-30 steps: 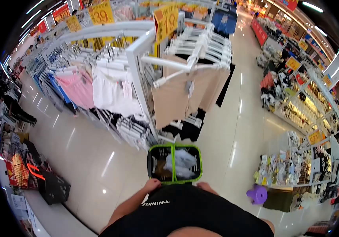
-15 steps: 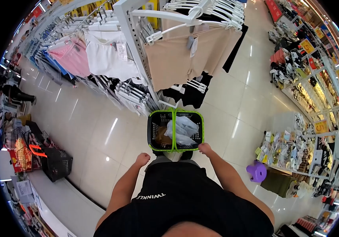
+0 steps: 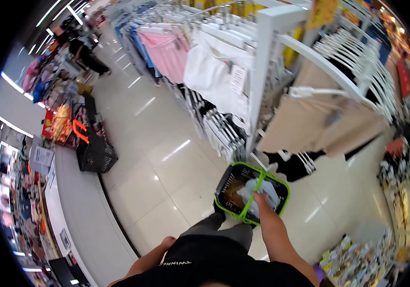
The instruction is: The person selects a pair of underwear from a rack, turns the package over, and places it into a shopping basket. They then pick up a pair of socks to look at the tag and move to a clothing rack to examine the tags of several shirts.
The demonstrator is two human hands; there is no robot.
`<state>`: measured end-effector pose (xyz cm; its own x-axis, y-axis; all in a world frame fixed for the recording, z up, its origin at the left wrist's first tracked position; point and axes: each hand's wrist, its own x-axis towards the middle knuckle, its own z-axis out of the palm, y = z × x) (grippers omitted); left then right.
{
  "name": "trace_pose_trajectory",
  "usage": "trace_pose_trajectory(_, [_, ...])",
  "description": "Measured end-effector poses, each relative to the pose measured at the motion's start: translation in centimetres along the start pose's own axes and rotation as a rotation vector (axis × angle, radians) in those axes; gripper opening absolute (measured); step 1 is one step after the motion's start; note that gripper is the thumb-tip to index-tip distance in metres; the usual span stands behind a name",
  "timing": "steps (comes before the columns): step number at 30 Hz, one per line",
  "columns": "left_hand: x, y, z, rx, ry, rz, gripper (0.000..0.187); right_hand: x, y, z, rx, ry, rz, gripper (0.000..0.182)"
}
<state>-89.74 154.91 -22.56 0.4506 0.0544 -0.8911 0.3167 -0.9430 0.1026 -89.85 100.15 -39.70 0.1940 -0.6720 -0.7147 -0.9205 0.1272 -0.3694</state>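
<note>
Basket [image 3: 247, 165] sits before the person's legs [image 3: 210, 225], close to the clothes rack's white post [image 3: 260, 76], with a pale bag [image 3: 271, 190] and something brown [image 3: 235, 192] inside. The right hand [image 3: 259, 196] grips its green handle [image 3: 248, 205]; the left hand [image 3: 168, 242] is near the black shirt [image 3: 200, 256], but whether it is clenched cannot be told.

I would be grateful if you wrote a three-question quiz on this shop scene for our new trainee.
1. What is on the handle of the green-rimmed basket? A) only the left hand; B) both hands; C) only the right hand.
2. True or false: the orange-handled basket is on the person's left.
3. Fill in the colour: between the white shorts and the blue clothes hangs a ____ garment.

Key: 1. C; 2. True; 3. Pink.
</note>
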Motion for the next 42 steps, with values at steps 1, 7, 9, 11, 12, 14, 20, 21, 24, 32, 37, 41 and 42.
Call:
trace_pose_trajectory(1, [-0.4,-0.3,-0.3,-0.037,0.023,-0.022,0.045,0.4,-0.7,0.5,0.047,-0.011,0.051,0.114])
trace_pose_trajectory(7, [-0.3,-3.8,-1.0,-0.186,0.08,-0.103,0.038,6.5,0.5,7.9,0.591,-0.255,0.139,0.057])
trace_pose_trajectory(9, [-0.1,-4.0,-1.7,-0.178,0.069,-0.104,0.039,3.6,0.2,6.1,0.625,-0.183,0.166,0.045])
trace_pose_trajectory(11, [-0.2,-2.9,-2.6,-0.203,0.012,-0.064,0.039,-0.3,-1.0,3.3,0.657,-0.089,0.173,0.034])
trace_pose_trajectory(12, [0.4,-2.4,-2.7,-0.173,0.001,-0.04,0.037,-1.8,-1.0,2.7,0.662,-0.077,0.139,0.031])
trace_pose_trajectory(14, [1.5,-1.0,-3.3,-0.221,-0.036,-0.002,0.036,-4.2,-1.5,1.9,0.664,-0.05,0.094,0.029])
trace_pose_trajectory(20, [4.9,7.2,-3.3,-0.59,-0.028,0.333,0.028,-10.9,-3.1,-1.8,0.65,-0.219,-0.001,0.028])
trace_pose_trajectory(21, [4.9,9.8,-3.2,-0.663,-0.014,0.412,0.027,-11.6,-3.2,-2.4,0.639,-0.271,-0.026,0.027])
trace_pose_trajectory(24, [1.3,18.1,-2.8,-0.813,-0.067,0.631,0.027,-13.9,-3.3,-3.8,0.784,-0.501,-0.017,0.023])
trace_pose_trajectory(32, [-13.5,27.1,6.9,-0.594,-0.588,0.972,0.042,-27.9,-4.6,-11.7,0.942,-0.87,-0.098,0.02])
trace_pose_trajectory(37, [-22.3,26.5,7.9,-0.896,-0.698,0.775,0.034,-33.8,-4.4,-15.9,0.921,-1.043,-0.244,0.021])
trace_pose_trajectory(41, [-27.5,25.3,7.2,-1.017,-0.707,0.778,0.036,-38.0,-5.4,-17.9,0.885,-1.28,-0.276,0.024])
trace_pose_trajectory(42, [-28.2,24.8,7.3,-1.061,-0.683,0.768,0.037,-39.7,-5.7,-18.1,0.877,-1.261,-0.273,0.026])
